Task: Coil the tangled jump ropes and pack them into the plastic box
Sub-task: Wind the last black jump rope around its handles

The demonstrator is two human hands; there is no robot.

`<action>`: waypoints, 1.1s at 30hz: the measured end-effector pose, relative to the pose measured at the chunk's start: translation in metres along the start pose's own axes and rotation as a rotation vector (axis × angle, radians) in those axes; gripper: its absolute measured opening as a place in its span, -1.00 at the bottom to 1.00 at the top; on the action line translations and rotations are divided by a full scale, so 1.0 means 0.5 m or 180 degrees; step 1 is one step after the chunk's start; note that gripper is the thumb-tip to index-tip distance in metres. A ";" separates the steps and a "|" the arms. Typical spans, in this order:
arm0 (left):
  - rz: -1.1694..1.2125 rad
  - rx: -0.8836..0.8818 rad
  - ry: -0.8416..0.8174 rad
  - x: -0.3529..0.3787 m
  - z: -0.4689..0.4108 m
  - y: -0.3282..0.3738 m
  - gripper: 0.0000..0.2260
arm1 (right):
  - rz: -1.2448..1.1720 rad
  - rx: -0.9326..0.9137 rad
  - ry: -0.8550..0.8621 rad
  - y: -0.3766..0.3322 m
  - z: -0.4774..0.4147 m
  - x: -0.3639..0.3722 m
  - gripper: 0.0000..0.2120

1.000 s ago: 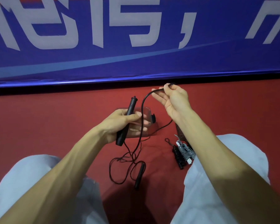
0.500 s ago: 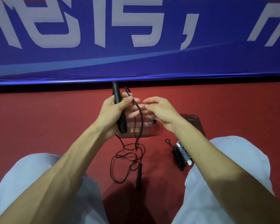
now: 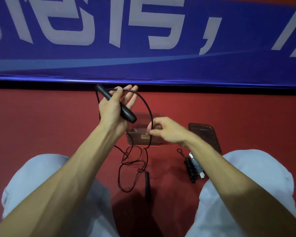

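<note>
Fingers (image 3: pixel 130 97) of the left hand (image 3: pixel 112 111) splayed, thumb clamping a handle (image 3: pixel 127 115); right hand (image 3: pixel 167 132) pinching the rope (image 3: pixel 147 106) above the box (image 3: pixel 157 115) on the floor (image 3: pixel 58 125), apparently mid-coil: next, lay this loop over the left palm, drawing slack from the tangle (image 3: pixel 132 161).

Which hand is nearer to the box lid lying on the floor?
Right. The right hand, pinching the rope, is just left of the lid; the left hand, holding the handle, is farther left and higher in view.
</note>
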State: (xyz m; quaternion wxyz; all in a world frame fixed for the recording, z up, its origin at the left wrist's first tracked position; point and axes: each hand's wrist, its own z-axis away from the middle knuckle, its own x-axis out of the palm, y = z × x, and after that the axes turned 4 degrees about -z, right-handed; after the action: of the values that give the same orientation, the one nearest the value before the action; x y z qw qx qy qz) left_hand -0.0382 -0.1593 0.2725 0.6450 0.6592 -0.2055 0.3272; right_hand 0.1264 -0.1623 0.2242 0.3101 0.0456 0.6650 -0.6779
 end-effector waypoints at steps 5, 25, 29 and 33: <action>-0.0195 0.0031 0.0065 -0.013 -0.015 -0.007 -0.85 | -0.0932 -0.0093 0.0933 -0.018 0.000 -0.009 -0.85; -0.2915 -0.0822 -0.2005 -0.002 0.052 -0.052 -0.83 | -0.4203 -0.0830 0.1984 -0.050 0.023 -0.108 -0.86; -0.2829 -0.0883 -0.1988 -0.003 0.056 -0.065 -0.91 | -0.4353 -0.0723 0.2092 -0.048 0.017 -0.111 -0.89; -0.2714 -0.0503 -0.1603 -0.003 0.046 -0.066 -0.93 | -0.4237 -0.0501 0.2026 -0.048 0.016 -0.104 -0.96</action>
State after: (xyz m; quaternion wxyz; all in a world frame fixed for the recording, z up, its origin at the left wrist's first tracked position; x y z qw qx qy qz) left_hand -0.0125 -0.1796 0.2490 0.6997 0.6922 -0.0913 -0.1514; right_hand 0.1593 -0.1530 0.2708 -0.3718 -0.1952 0.6564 -0.6268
